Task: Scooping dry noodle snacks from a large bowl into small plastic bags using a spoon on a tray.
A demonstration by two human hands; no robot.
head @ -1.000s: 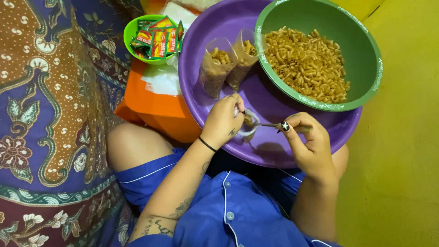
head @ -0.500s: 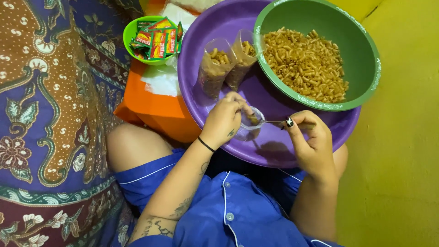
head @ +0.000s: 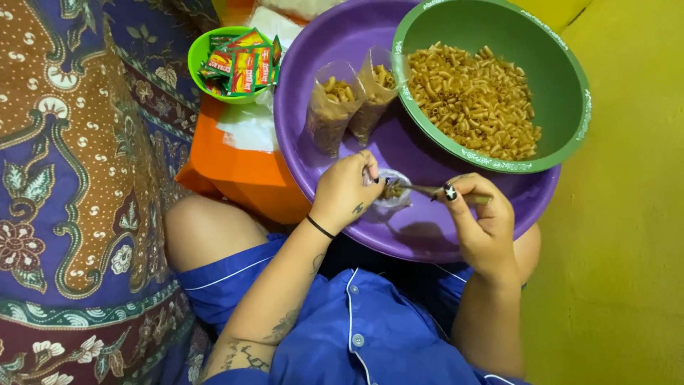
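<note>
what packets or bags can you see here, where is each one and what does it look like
Sachets: small flat red, yellow and green packets heaped in the small green bowl, upper left.
Two filled bags: clear plastic, tall and narrow, full of brown macaroni, standing on the purple basin.
Open bag: small clear plastic, held by the left hand, while the right hand brings a spoon to its mouth.

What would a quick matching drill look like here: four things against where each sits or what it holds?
Things:
1. green bowl
2. small green cup
3. left hand
4. right hand

Places or states:
A. holds a spoon
B. full of macaroni
C. holds a small clear bag open
D. holds sachets

Pairs: 1-B, 2-D, 3-C, 4-A
</note>
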